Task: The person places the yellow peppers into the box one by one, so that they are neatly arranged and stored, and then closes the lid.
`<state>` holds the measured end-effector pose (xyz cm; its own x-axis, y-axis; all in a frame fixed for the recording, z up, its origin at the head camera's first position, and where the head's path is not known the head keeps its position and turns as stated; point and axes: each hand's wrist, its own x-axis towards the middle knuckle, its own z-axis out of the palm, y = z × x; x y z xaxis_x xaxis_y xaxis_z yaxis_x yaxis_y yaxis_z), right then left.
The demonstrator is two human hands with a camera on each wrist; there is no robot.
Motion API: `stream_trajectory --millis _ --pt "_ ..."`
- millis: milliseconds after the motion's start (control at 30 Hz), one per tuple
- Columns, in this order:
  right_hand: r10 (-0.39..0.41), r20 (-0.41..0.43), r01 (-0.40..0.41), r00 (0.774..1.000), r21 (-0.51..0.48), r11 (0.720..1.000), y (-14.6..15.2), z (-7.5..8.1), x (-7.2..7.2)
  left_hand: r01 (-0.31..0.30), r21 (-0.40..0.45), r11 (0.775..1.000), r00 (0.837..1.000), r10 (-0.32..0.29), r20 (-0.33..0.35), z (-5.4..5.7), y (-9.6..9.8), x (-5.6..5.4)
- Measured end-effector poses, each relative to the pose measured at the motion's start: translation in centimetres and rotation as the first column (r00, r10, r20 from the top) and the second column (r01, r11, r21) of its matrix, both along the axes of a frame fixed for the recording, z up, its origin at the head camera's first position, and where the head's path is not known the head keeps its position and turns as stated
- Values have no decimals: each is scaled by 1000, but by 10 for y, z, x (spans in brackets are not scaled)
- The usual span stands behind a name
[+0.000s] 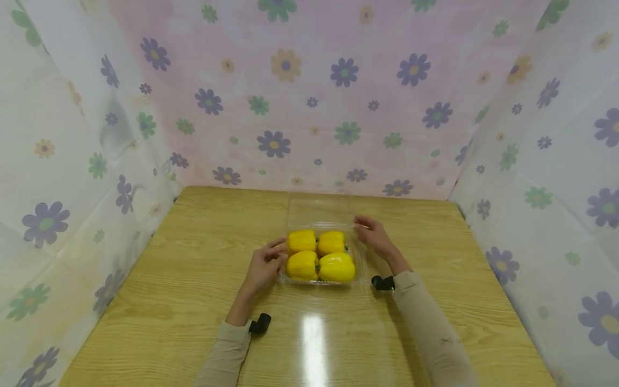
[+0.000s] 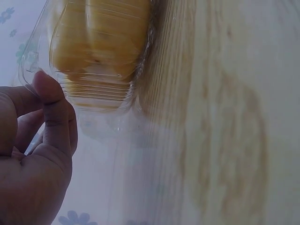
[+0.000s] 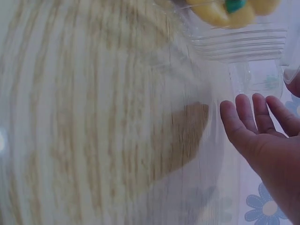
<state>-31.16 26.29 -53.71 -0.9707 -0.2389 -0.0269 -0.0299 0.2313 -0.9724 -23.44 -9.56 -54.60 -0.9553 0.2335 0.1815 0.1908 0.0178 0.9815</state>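
Observation:
A clear plastic clamshell container [image 1: 358, 275] lies on the table with its transparent lid [image 1: 319, 208] folded back toward the far side. Several yellow bell peppers [image 1: 337, 267] with green stems sit inside in two rows. My left hand [image 1: 263, 267] is at the container's left side. In the left wrist view, its thumb and fingers pinch the rim beside the ridged wall [image 2: 96, 91]. My right hand [image 1: 374, 235] is by the far right corner. In the right wrist view its fingers are straight, close to the container's ridged end [image 3: 239, 44], with the thumb right at the edge.
The container rests on a light wood-grain table [image 1: 203, 231]. Flower-print cloth [image 1: 314, 123] encloses the back and both sides. Dark wrist-worn devices [image 1: 260, 324] show at both sleeve cuffs. A light reflection [image 1: 313, 344] falls on the tabletop in front.

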Motion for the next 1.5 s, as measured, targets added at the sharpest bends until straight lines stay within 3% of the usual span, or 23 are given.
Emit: stream_trajectory --millis 100,367,767,1000,1133,1500 --pt "8 -6 -8 1000 -23 1000 1 1 -1 -1 25 1000 1000 1 4 -5 1 -3" --pt "30 -29 -32 999 -72 997 2 3 -7 -5 43 999 1000 4 15 -3 2 -2" --pt "-16 -37 14 999 -63 998 0 12 -13 -19 24 1000 999 18 28 -3 3 -2" --pt "-53 5 53 999 -128 990 -2 19 -14 -16 26 1000 1000 15 28 -5 2 -3" --pt "-71 2 70 998 -119 990 -4 24 -16 -13 17 1000 999 13 31 -3 1 -3" --pt "-130 -115 122 985 -78 990 -5 38 -17 -15 13 1000 1000 15 17 -3 1 -3"
